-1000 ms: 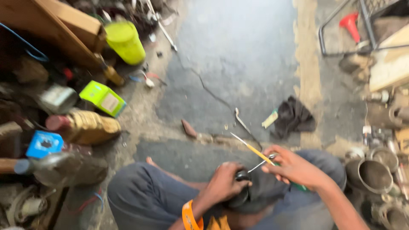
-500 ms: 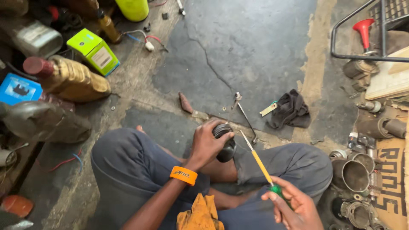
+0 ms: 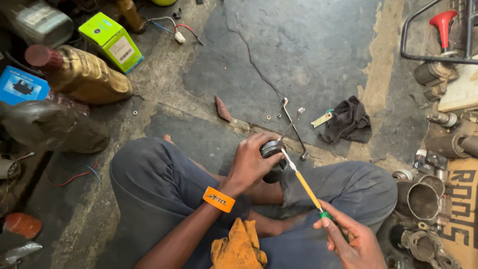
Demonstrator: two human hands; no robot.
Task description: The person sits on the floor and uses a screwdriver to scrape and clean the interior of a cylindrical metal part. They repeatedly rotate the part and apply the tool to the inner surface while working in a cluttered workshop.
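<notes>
The left hand [image 3: 249,162] has fingers closed around a black round part [image 3: 274,158]; the right hand [image 3: 351,239] grips a screwdriver [image 3: 303,184], its tip touching the part; bare cracked floor [image 3: 298,55] lies ahead.

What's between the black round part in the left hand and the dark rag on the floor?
In the head view, a bent metal wrench lies on the concrete between the black round part held by the left hand and the dark rag.

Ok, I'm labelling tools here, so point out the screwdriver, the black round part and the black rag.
screwdriver [image 3: 304,185]: head view, on its yellow shaft.
black round part [image 3: 273,148]: head view, on its top rim.
black rag [image 3: 348,119]: head view, on its middle.
</notes>
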